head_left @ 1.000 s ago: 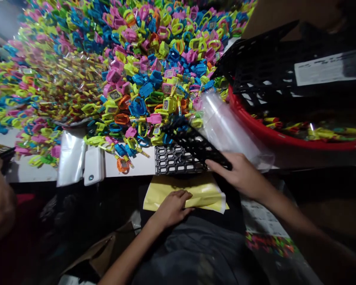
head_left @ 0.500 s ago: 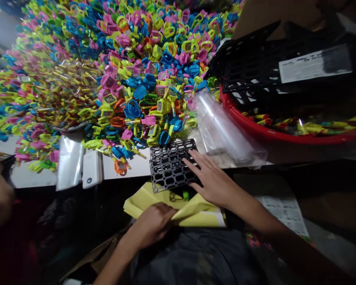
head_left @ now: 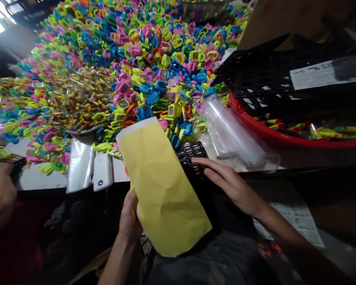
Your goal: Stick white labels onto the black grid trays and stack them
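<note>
My left hand [head_left: 129, 217] grips the left edge of a yellow paper envelope [head_left: 161, 186] and holds it up over the table's front edge, tilted. The envelope hides most of a black plastic grid tray [head_left: 192, 152] lying on the white table [head_left: 35, 180]. My right hand [head_left: 225, 184] lies flat with its fingers stretched out, resting on the near right part of that grid tray. A huge heap of small plastic toy watches [head_left: 142, 67] in pink, blue, yellow and orange fills the table beyond.
Clear plastic bags [head_left: 231, 132] lie right of the tray. A red basin [head_left: 284, 136] holds more toys under stacked black grid trays [head_left: 269, 75]. A white phone [head_left: 102, 172] and another clear bag [head_left: 80, 166] lie left. Another person's hand [head_left: 0, 194] is at far left.
My left hand has lifted the yellow envelope from my lap up in front of the grid tray. My right hand laid the tray flat and now rests on its near edge.
</note>
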Demonstrator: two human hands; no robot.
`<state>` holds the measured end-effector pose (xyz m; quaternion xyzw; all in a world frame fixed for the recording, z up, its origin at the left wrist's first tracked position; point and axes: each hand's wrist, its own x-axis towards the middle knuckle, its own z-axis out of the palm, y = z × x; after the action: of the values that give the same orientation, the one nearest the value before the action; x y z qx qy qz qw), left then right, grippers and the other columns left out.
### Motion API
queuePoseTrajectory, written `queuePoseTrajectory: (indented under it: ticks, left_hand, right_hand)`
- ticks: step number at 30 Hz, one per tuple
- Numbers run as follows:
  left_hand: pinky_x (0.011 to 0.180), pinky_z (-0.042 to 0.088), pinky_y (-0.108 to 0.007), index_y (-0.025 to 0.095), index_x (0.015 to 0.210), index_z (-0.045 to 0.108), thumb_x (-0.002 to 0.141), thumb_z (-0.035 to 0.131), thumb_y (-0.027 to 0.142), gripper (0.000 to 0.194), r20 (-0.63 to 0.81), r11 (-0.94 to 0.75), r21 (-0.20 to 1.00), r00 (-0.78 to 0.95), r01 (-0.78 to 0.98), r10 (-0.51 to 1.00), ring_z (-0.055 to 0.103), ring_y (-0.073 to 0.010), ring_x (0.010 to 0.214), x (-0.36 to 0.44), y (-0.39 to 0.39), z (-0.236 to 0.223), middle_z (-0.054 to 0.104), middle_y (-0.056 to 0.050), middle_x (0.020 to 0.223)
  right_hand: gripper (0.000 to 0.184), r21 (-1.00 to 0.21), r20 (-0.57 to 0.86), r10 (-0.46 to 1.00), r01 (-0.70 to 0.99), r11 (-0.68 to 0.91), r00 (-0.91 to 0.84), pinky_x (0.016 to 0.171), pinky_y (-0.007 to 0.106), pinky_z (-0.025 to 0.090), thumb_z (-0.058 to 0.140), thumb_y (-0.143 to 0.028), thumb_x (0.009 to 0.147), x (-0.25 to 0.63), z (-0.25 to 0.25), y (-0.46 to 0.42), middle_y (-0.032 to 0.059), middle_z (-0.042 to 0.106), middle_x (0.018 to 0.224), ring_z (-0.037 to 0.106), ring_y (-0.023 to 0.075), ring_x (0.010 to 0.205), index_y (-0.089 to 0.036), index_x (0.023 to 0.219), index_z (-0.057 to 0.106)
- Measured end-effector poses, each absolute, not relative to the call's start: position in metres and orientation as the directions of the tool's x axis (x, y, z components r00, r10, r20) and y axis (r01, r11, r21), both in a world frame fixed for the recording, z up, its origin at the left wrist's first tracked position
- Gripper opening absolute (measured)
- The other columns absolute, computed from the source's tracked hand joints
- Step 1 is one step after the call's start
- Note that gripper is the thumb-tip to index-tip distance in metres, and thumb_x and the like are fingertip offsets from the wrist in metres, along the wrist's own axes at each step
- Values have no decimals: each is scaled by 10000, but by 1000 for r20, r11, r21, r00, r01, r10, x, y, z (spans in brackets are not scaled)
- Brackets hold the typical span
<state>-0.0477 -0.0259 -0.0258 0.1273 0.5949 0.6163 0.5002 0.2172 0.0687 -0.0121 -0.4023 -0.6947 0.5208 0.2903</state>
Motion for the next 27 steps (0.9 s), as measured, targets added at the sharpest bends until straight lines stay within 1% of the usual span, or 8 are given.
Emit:
queuePoseTrajectory:
  ticks: [3,9,12,16,20,23,25,27]
  left_hand:
    - [902,669,-416,154,1321,730,851,822,542,616,-556,305,758,-325,-577,765,806,-324,1025,-33,-24,-28,815,-138,1212]
    - [1061,610,-491,134,1295,752,902,749,578,594,-540,334,683,-142,-650,829,738,-390,1224,-11,-23,-17,791,-168,1275]
    - [1046,610,-473,171,1232,784,872,813,524,505,-472,274,768,-221,-579,853,747,-375,1196,-8,-21,-11,803,-133,1249]
    - [915,632,-421,143,1135,817,836,840,596,543,-464,310,807,-213,-504,860,783,-328,985,-3,-23,-8,823,-133,1062]
    - [672,568,-275,157,998,838,828,860,598,474,-398,297,905,-361,-305,843,701,-204,733,3,-30,-3,783,-68,853]
    - [593,504,-226,177,894,850,824,885,538,370,-305,265,952,-407,-154,861,630,-155,663,15,-32,6,757,-38,772]
    - [544,467,-214,165,762,839,794,907,533,376,-273,254,962,-350,-100,896,575,-133,590,28,-31,13,709,-28,656]
    - [517,464,-217,151,672,815,745,924,578,447,-288,264,957,-285,-120,914,566,-133,548,39,-27,19,678,-34,589]
  right_hand:
    - [524,-969,-183,785,-28,-247,-592,1093,444,605,643,-576,1037,203,4,44,92,678,1469,676,282,1337,-278,1467,611]
    - [451,-908,-300,891,-186,-376,-340,871,358,680,827,-517,900,189,7,39,95,782,1246,795,267,1042,-215,1201,681]
    - [412,-919,-294,915,-180,-350,-276,796,351,685,834,-511,884,199,9,48,77,805,1145,806,257,926,-223,1146,698]
    - [387,-970,-241,956,23,-240,-167,765,384,686,680,-549,996,215,4,51,83,807,1084,799,286,936,-240,1228,701]
    - [462,-905,112,994,413,96,14,1101,528,590,553,-418,1074,219,7,34,122,677,1436,671,341,1318,-270,1512,548]
    - [759,-744,317,941,585,323,-117,1320,628,327,608,-414,1041,211,21,8,129,303,1749,315,399,1612,-256,1708,281]
    - [895,-810,222,947,496,312,-233,1287,617,399,662,-485,1014,205,30,-6,118,273,1764,324,402,1607,-286,1741,178]
    - [836,-958,1,956,274,85,-293,1156,544,570,647,-525,1030,202,34,-12,114,465,1670,529,367,1488,-330,1726,228]
